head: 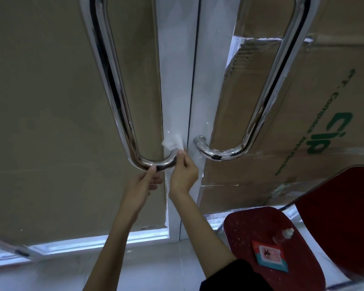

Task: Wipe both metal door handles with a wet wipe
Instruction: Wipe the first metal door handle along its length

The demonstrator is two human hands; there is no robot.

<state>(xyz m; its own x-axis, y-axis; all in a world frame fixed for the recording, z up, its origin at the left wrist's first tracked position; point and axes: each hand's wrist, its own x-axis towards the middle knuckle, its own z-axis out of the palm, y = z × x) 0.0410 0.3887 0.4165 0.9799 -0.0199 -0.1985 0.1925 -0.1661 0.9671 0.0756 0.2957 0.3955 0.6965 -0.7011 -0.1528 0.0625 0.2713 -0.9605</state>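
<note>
Two shiny metal U-shaped door handles hang on a white double door. The left handle [114, 85] curves at its bottom toward the door's middle seam. My left hand [147, 183] grips the underside of that bottom bend. My right hand [183, 171] pinches a crumpled white wet wipe [172, 142] and presses it against the end of the left handle's bend, where it meets the door frame. The right handle [269, 91] hangs untouched on the right door, its lower end [200, 141] just right of the wipe.
Brown cardboard covers both door panes, the right sheet printed with green letters [324, 133]. A red chair [282, 248] stands at the lower right, with a pink and teal wipe packet [270, 256] and a small clear bottle [284, 235] on its seat. Pale floor lies below.
</note>
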